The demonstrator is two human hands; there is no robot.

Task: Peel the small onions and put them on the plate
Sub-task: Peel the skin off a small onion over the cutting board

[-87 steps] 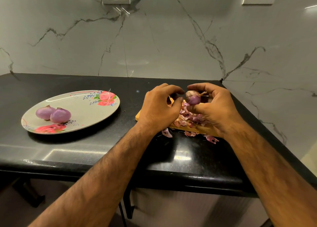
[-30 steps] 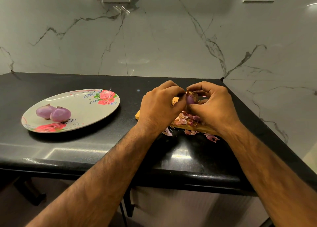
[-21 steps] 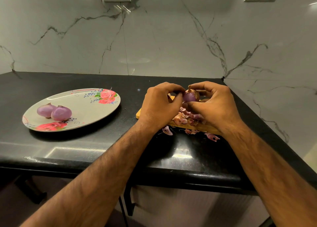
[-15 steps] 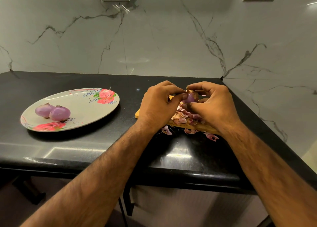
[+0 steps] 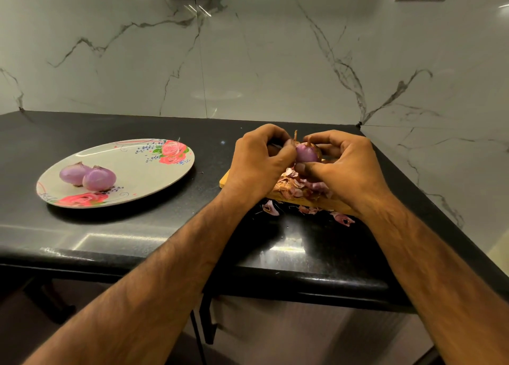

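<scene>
A small purple onion (image 5: 306, 153) with brown skin partly on it is held above the wooden board (image 5: 314, 202). My right hand (image 5: 344, 166) grips it between thumb and fingers. My left hand (image 5: 260, 164) pinches a strip of its skin at the left side. On the left stands a flowered plate (image 5: 154, 171) with two peeled onions (image 5: 88, 176) lying side by side on its left part.
A heap of onion peels (image 5: 300, 187) covers the board, and a few scraps (image 5: 341, 219) lie on the black counter (image 5: 137, 227) in front of it. The marble wall corner stands close behind and to the right. The counter's front edge runs below my forearms.
Both hands have stayed over the board while the onion turned in my fingers. More purple flesh shows now, and a strip of skin sticks up.
</scene>
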